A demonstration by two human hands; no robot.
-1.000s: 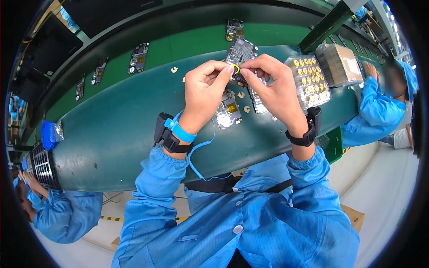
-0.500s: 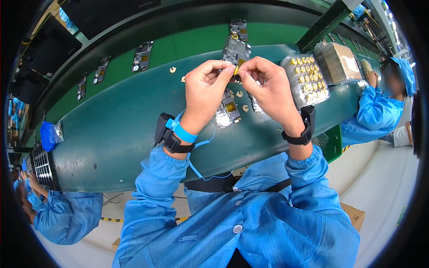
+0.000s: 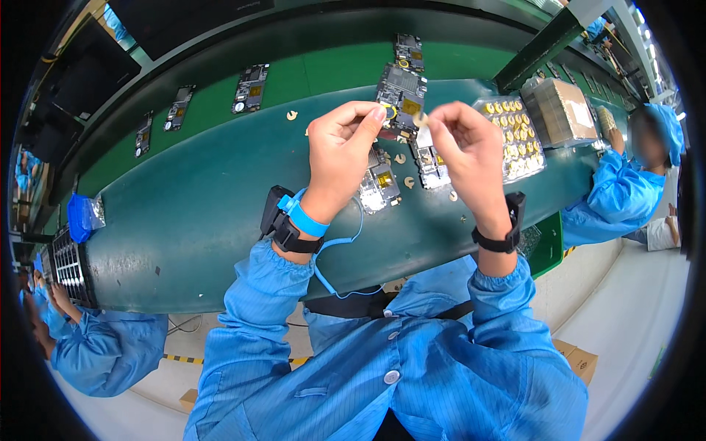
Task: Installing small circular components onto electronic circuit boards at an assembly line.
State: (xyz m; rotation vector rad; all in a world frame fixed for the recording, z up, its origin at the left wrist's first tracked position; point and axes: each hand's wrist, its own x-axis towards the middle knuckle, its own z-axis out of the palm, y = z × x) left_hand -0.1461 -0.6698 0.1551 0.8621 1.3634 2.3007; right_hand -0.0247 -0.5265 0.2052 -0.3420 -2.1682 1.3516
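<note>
My left hand (image 3: 342, 143) is closed in a pinch on a yellow-rimmed coin cell (image 3: 390, 112), held over the lower edge of a grey circuit board (image 3: 401, 82). To its right, my right hand (image 3: 468, 147) pinches a small pale notched piece (image 3: 421, 119); motion smears its fingertips. The two hands are apart. Below them on the green table lie another circuit board (image 3: 381, 184) and one partly hidden by the right hand (image 3: 432, 173). Loose pale C-shaped pieces (image 3: 409, 182) are scattered around these boards.
A clear plastic tray of yellow coin cells (image 3: 518, 136) lies beyond my right hand, beside a wrapped box (image 3: 562, 110). More circuit boards (image 3: 251, 88) line the green strip at the back. A coiled blue cord (image 3: 338, 239) runs from my left wrist. Co-workers (image 3: 618, 176) sit at both sides.
My right hand has drawn away to the right from the left hand, with a pale piece now between its fingers. The left hand stays pinched on the coin cell.
</note>
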